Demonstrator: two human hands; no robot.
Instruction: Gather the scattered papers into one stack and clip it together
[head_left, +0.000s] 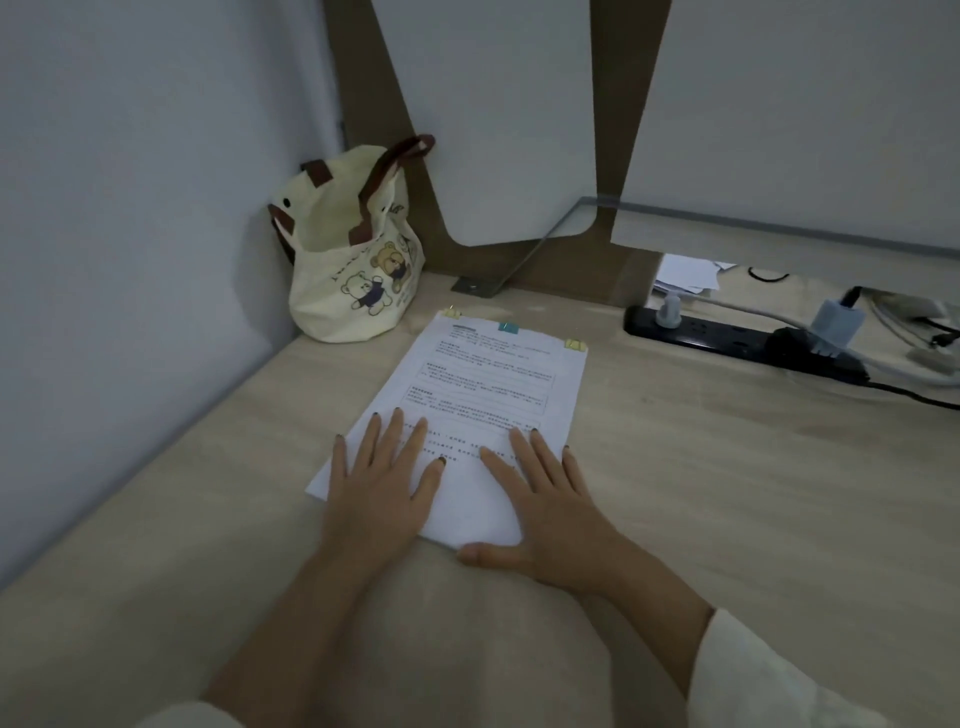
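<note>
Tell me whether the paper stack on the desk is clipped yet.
Clipped. Three clips sit on the far edge of the paper stack: left yellow clip, teal clip, right yellow clip.

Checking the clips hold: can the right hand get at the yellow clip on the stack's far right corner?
Probably yes: the right hand rests flat on the paper stack, and only bare paper lies between it and the yellow clip.

The stack of papers lies flat on the desk at the centre of the frame. Its white sheets are squared together, the top one printed with small text (too fine to read), and its long sides slant toward the upper right. Three small clips sit along its far edge: a left yellow clip, a teal clip and a right yellow clip.
</note>
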